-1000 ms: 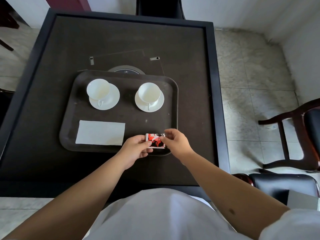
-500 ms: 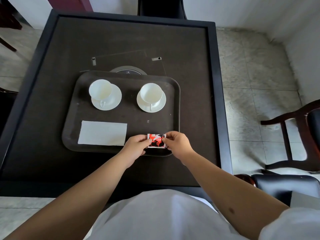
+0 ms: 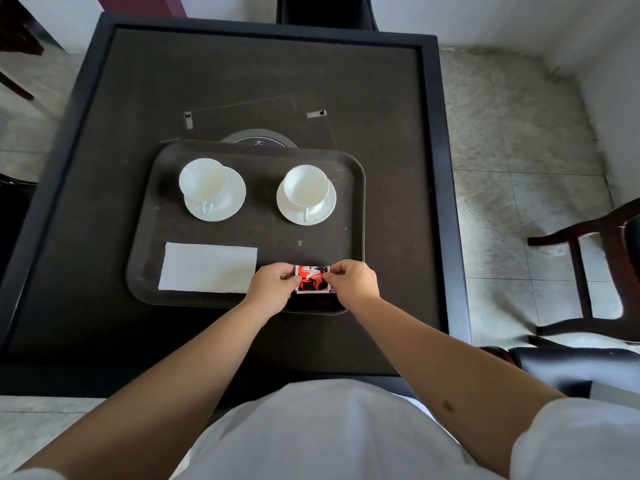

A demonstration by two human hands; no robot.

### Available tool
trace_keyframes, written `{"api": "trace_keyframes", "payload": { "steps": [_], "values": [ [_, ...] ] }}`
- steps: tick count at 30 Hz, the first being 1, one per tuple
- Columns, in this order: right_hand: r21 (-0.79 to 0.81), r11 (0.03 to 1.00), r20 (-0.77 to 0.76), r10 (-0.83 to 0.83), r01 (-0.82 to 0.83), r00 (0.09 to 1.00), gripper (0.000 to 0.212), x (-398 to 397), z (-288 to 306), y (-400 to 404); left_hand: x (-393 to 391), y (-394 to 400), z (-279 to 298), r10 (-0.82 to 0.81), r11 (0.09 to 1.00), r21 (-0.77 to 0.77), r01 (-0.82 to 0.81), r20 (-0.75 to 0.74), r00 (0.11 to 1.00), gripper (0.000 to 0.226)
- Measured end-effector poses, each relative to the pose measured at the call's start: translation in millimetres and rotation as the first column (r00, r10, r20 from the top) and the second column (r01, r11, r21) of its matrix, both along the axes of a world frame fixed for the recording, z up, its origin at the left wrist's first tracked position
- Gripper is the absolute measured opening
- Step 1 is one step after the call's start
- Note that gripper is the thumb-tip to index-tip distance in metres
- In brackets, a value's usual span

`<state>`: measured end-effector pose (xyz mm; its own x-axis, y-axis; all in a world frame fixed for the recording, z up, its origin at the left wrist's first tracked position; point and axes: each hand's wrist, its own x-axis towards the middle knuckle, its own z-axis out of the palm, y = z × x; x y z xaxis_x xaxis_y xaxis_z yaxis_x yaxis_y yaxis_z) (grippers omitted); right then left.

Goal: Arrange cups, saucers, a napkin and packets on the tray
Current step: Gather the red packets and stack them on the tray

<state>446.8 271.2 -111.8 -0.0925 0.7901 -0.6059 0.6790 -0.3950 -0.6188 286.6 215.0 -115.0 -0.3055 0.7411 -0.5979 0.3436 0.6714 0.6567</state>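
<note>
Both hands meeting at the near edge of the tray (image 3: 356, 202). Left hand (image 3: 272, 289) pinching the left edge of the packet (image 3: 312, 279); right hand (image 3: 353, 282) pinching the right edge. Grip on each side closed on the packet, fingers curled. One packet face visible; whether more lie stacked beneath, impossible to tell.

Packet located over the near right part of the tray, just right of the napkin (image 3: 207, 267), close to the near rim. Contact with the tray floor not confirmable.

Orientation: printed red-and-black face up, roughly square to the tray sides. Visible part close to square, ends covered by fingertips; long axis judged to run left to right between the hands.

Risks, as judgement:
- Placement too near the rim: packet riding up the lip or sliding onto the table (image 3: 398, 98).
- Uneven release: packet twisting out of line.
- Left hand brushing the napkin and skewing it.

Farther back, left cup (image 3: 202, 180) on its saucer (image 3: 235, 199) and right cup (image 3: 305, 185) on its saucer (image 3: 329, 206), both upright, handles toward the near side, well apart from the hands.
</note>
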Motion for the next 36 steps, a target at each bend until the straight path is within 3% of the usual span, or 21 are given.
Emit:
{"api": "trace_keyframes", "payload": {
  "steps": [8, 25, 36],
  "values": [
    [-0.001, 1.0, 0.022, 0.021, -0.021, 1.0, 0.012, -4.5, -5.3, 3.6, -2.5, 7.5, -0.9, -0.012, 1.0, -0.012, 0.01, -0.136, 0.991, 0.026],
    [0.006, 0.999, 0.082, 0.05, -0.05, 0.995, 0.008, -10.3, -16.6, 8.3, 4.4, 8.5, -5.6, 0.041, 0.999, 0.012, -0.04, -0.261, 0.964, 0.022],
    [0.031, 0.997, 0.079, 0.073, -0.075, 0.994, 0.016, -6.6, -14.8, 5.0, 6.0, 9.2, -2.8, 0.005, 1.0, -0.014, -0.009, -0.279, 0.96, 0.028]
  ]
}}
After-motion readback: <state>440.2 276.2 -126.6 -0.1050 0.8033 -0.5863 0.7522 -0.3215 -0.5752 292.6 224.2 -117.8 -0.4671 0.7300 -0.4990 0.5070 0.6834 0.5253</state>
